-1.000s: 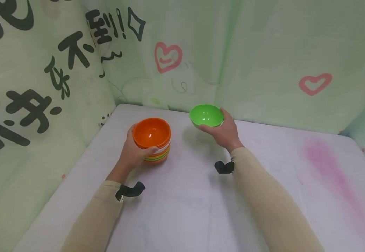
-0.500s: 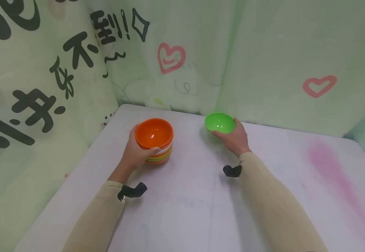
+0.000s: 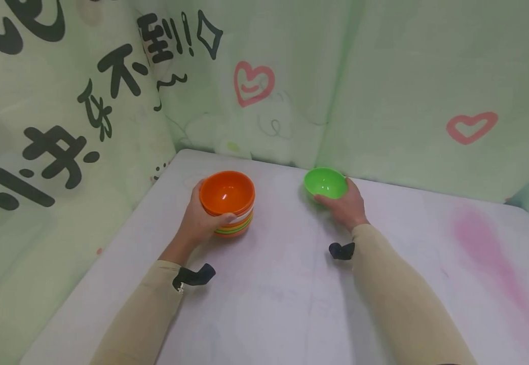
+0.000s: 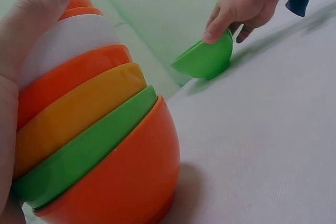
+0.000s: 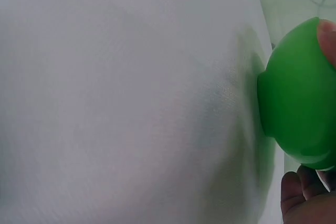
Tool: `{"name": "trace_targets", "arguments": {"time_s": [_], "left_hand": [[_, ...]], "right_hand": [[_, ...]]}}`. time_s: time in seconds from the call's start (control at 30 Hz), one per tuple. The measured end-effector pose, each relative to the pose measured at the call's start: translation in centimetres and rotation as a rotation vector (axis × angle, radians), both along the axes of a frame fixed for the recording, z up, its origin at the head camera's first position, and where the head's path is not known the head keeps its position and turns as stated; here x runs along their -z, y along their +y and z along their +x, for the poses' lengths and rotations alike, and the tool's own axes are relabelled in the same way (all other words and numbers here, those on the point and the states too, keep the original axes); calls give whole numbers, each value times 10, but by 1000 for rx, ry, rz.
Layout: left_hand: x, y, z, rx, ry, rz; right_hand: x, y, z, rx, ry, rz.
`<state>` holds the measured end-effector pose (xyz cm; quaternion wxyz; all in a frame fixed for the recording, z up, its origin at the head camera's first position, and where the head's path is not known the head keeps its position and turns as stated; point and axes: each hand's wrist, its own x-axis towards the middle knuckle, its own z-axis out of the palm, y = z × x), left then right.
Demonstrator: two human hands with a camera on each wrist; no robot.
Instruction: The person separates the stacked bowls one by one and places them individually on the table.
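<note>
A stack of nested bowls [image 4: 126, 166] in orange, green, yellow and white stands on the left part of the table, an orange bowl [image 3: 227, 192] on top. My left hand [image 3: 199, 218] grips the stack's side, thumb across the front and fingers round the far side. To the right, near the back edge, my right hand [image 3: 346, 205] holds a single green bowl [image 3: 325, 183] by its rim. In the left wrist view that green bowl [image 4: 205, 59] is upright, its base at or just above the table; I cannot tell whether it touches.
The white table [image 3: 273, 304] has a pink stain [image 3: 483, 243] on its right side. Pale green curtains [image 3: 383, 91] with black lettering and pink hearts hang behind and to the left. Dark straps [image 3: 194, 276] sit at both wrists.
My right hand has carried the green bowl to the right and down toward the table. The left hand keeps its hold on the stack, and the view has shifted slightly.
</note>
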<state>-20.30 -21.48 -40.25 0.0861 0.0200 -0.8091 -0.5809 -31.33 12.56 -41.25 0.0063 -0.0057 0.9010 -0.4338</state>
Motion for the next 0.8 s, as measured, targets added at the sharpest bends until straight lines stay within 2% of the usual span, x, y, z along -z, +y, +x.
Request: {"name": "trace_targets", "arguments": {"time_s": [0.23,0.4,0.67,0.8], "left_hand": [[0,1,0,-18,-17,1],[1,0,-1,0,-20,11],[4,-2,-1,62,52,35],[2,-1,-1,63,50,43]], "right_hand": [[-3,-1,-8,-14,-9,-8],[-2,0,-12,-10,-30,6],[-1,-2,-21,-10,-45,8],[-1,-2,-27,-4,-54,6]]}}
